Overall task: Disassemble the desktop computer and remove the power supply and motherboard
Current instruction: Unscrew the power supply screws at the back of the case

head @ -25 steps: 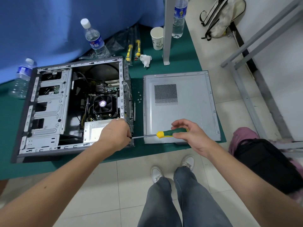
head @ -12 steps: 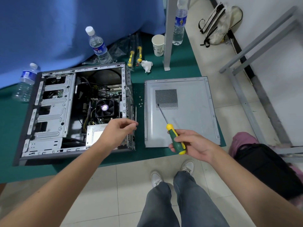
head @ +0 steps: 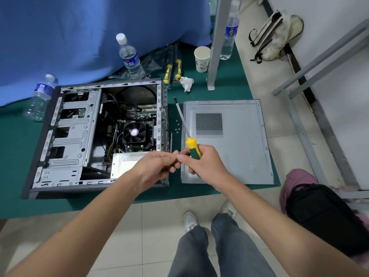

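Note:
The open desktop case point(head: 65, 136) lies on its side on the green table point(head: 219, 94). Inside it I see the silver power supply point(head: 123, 162) at the near edge, the black CPU fan point(head: 134, 132) and the motherboard point(head: 139, 114) behind it. My right hand point(head: 205, 164) grips the green and yellow screwdriver point(head: 191, 143), whose shaft points away from me. My left hand point(head: 155, 168) hovers over the case's near right corner, its fingertips touching the right hand's and pinching a small screw point(head: 179, 152) that barely shows.
The removed side panel point(head: 239, 140) lies right of the case, with loose screws point(head: 177, 126) between them. Behind stand water bottles point(head: 130, 56), a paper cup point(head: 202, 58), a metal post point(head: 216, 43), two spare screwdrivers point(head: 168, 72) and a tissue point(head: 186, 82). A black bag point(head: 323, 216) sits at the right.
My right hand pulled the screwdriver off the case's rear edge and swung its shaft upright. My left hand left the case corner and moved right to meet the right hand.

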Demonstrator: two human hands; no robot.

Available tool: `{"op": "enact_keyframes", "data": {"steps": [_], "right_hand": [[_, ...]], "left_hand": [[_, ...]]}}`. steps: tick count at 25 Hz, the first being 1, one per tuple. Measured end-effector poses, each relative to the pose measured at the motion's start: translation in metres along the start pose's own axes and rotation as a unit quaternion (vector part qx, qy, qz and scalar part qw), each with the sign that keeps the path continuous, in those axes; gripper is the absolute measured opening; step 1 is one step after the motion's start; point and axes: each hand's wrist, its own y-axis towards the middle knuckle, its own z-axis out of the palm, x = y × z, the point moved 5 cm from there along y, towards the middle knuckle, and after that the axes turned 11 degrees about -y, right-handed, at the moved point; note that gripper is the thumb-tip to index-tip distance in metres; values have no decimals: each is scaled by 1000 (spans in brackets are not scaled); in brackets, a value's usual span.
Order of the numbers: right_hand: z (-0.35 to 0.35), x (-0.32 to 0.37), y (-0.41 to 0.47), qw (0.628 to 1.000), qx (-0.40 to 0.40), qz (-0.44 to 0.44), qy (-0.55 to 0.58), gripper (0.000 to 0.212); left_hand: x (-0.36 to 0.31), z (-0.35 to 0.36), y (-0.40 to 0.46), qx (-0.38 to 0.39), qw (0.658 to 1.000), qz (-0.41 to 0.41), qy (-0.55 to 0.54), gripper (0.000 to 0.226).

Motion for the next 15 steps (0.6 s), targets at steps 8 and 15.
{"op": "enact_keyframes", "data": {"steps": [8, 15], "right_hand": [[0, -27, 51, 991, -104, 66, -46, 20], [17, -55, 131, 971, -137, 94, -170, 31]], "left_hand": [[-40, -52, 11, -308, 786, 287, 452, 31], [-18, -74, 43, -299, 729, 201, 582, 52]]}}
